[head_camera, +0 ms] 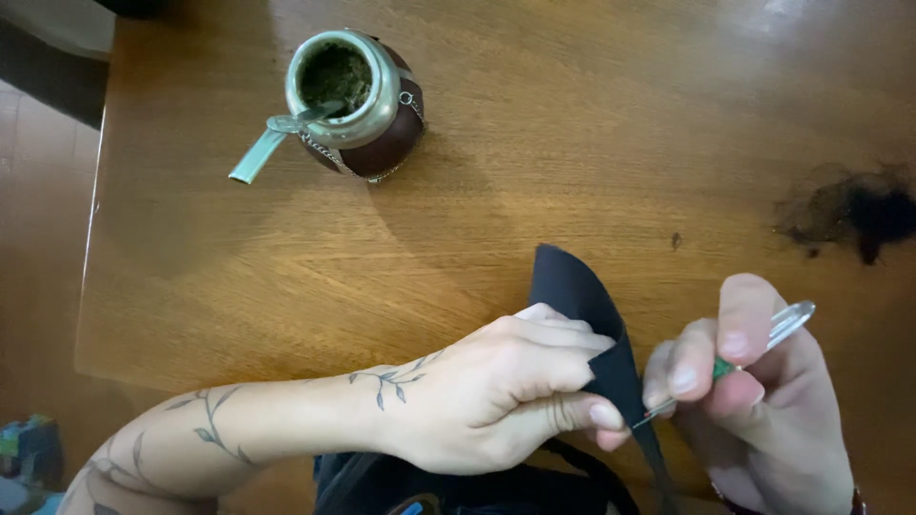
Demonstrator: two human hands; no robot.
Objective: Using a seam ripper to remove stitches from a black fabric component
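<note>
Head view, looking down past dark clothing (458, 488) at the lower edge. Nearest, left hand (501, 391) pinching a folded piece of dark blue fabric (596, 329) between thumb and fingers, fingers closed tight on the fold, leaf-vine tattoo running along the forearm. Just beside it, right hand (754, 401) gripping a slim tool with a clear handle and green band (754, 348), fingers curled around it, metal tip (649, 415) pointing into the fabric's edge next to the left thumb. Fabric standing up off the wooden table (534, 172), its point rising between the two hands. Farther out, to the right, a dark burn-like stain (859, 215) marking the wood. Farthest, well apart from the hands, a brown mate gourd (358, 100) with a metal rim sitting upright, filled with green herb, a metal straw (262, 153) leaning out toward the left.
</note>
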